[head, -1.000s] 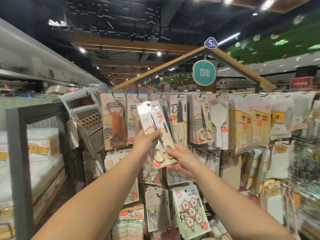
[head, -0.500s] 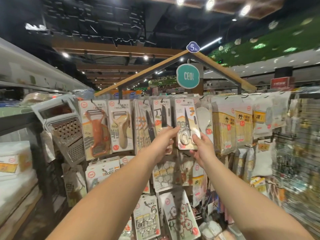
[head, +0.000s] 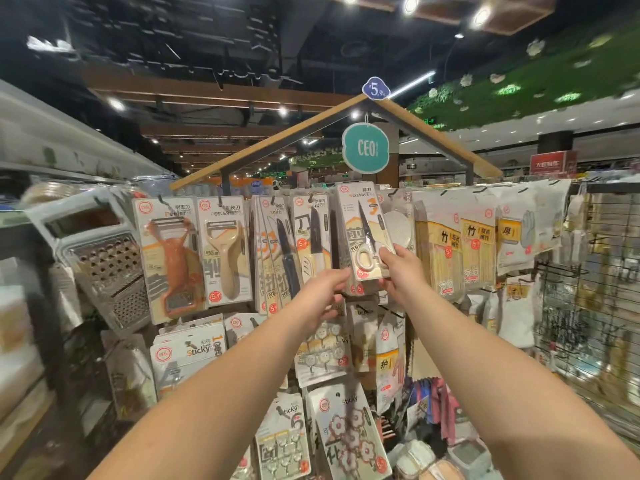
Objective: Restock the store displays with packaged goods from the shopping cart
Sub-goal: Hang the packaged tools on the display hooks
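scissors pack point(head: 363, 233) top: hook unclear | left hand point(head: 320, 294) fingertips hidden behind pack | shelves point(head: 20, 341) blurred

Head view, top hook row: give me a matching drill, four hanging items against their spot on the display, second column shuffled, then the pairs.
Items:
1. orange peeler pack
2. scissors pack
3. metal grater
4. beige peeler pack

Spots:
A. far left end of the row, tilted
B. between the orange peeler and the knife packs
C. just right of the grater
D. under the teal CEO sign, with the right hand holding its lower corner and the left hand at its lower left edge

Pairs: 1-C, 2-D, 3-A, 4-B
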The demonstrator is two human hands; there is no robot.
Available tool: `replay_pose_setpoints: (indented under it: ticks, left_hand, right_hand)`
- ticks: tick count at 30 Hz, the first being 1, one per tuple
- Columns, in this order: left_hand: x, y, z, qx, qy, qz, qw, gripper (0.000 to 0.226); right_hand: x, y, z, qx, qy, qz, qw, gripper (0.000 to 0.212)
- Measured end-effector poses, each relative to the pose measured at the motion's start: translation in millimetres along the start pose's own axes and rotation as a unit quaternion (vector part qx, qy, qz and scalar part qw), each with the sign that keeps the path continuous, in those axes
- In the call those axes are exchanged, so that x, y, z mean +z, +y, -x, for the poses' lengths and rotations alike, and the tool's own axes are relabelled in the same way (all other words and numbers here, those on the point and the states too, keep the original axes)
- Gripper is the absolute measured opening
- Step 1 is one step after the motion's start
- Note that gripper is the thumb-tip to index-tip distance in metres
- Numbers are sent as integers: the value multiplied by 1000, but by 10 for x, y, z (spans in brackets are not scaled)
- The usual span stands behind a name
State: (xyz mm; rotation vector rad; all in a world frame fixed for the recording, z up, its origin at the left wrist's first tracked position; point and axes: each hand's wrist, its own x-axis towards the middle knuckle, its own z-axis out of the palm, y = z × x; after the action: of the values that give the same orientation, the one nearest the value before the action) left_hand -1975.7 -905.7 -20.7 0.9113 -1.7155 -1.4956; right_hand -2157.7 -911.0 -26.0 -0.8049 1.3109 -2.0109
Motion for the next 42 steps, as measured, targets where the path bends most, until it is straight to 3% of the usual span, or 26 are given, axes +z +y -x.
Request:
replay_pose_setpoints:
  ticks: [5, 11, 15, 25, 30, 32, 34, 36, 42]
  left_hand:
    - [-122, -5, 16, -2, 2, -1, 1000, 38]
    - [-213, -15, 42, -11, 10, 9, 1000, 16]
    - [-173, 52, 101, -5, -8, 13, 1000, 19]
    - [-205, 33, 240, 4, -30, 2, 1000, 13]
    - [-209, -349, 508, -14, -42, -21, 999, 31]
    - [-127, -523, 660, -25, -64, -20, 997, 22]
    - [1, -694, 851, -36, -90, -17, 995, 11]
    - [177, -891, 1073, -31, -129, -28, 991, 11]
    - [782, -1820, 1898, -4, -277, -63, 959, 16]
  right_hand:
    - [-21, 83, -61, 16, 15, -1, 1000, 54]
    - [-136, 142, -78, 28, 49, 31, 998, 50]
    - [-55, 152, -77, 80, 32, 72, 994, 40]
    - [-176, 395, 57, 120, 23, 109, 986, 72]
    - [-442, 583, 721, 121, 22, 115, 986, 71]
    - [-541, 615, 1117, 126, 5, 119, 985, 57]
    - [-678, 623, 1615, 128, 10, 148, 981, 25]
    - [-865, 660, 2116, 116, 19, 158, 980, 24]
    - [-1680, 1047, 3706, 179, 133, 167, 960, 14]
